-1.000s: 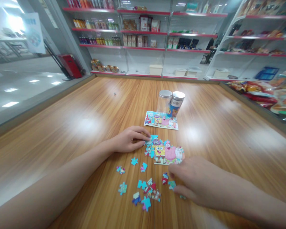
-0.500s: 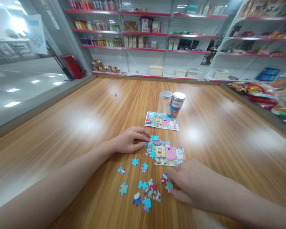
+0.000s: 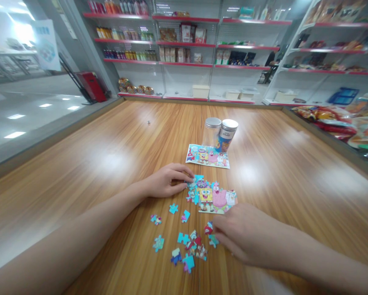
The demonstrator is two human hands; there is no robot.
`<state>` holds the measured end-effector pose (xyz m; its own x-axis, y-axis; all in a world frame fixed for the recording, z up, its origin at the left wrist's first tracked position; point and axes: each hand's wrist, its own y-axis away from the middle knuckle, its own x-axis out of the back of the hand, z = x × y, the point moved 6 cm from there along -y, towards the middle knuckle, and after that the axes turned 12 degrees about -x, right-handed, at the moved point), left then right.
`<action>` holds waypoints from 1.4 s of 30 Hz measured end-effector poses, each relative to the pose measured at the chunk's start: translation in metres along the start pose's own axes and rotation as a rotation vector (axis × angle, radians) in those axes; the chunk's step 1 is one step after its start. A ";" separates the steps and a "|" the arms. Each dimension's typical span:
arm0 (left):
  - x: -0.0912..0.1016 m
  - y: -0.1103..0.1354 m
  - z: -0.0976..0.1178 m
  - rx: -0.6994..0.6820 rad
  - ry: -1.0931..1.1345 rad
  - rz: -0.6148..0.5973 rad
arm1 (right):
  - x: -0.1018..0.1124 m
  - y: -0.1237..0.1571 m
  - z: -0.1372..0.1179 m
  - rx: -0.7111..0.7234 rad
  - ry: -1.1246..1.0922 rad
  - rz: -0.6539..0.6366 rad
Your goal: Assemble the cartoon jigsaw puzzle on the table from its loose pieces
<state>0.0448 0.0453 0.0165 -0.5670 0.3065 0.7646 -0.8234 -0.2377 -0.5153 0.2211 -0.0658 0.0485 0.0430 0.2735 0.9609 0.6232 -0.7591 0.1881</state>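
A partly joined cartoon jigsaw puzzle lies on the wooden table, with a yellow square figure and a pink one on it. At its left edge rest the fingertips of my left hand, the fingers stretched and thumb apart. My right hand is curled below the puzzle's right part. Its thumb and forefinger are closed at a teal puzzle piece, beside a red puzzle piece; the fingers partly hide both. Several loose puzzle pieces lie nearer to me, some in a cluster, others scattered left.
Behind the puzzle lies a printed reference picture. At its back edge stand a clear jar with a metal lid and a printed can. Snack bags sit off the table's right edge. Stocked shelves line the back.
My right hand has moved slightly left, and the red and teal pieces at its fingertips have shifted left too. My left hand stays in place at the puzzle's edge.
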 end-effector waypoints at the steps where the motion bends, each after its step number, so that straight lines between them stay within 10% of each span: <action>1: 0.000 0.000 0.000 0.002 0.003 -0.003 | 0.002 0.001 0.001 -0.007 0.000 0.013; 30: 0.002 -0.002 0.002 -0.020 0.026 0.017 | -0.007 -0.003 0.003 -0.133 0.026 -0.004; 42: 0.012 -0.007 0.018 0.052 0.106 0.183 | -0.009 -0.007 -0.002 0.042 0.063 0.079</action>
<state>0.0445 0.0344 0.0357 -0.7082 0.3490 0.6138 -0.7060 -0.3448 -0.6186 0.2149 -0.0643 0.0388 0.0450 0.1748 0.9836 0.6521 -0.7510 0.1036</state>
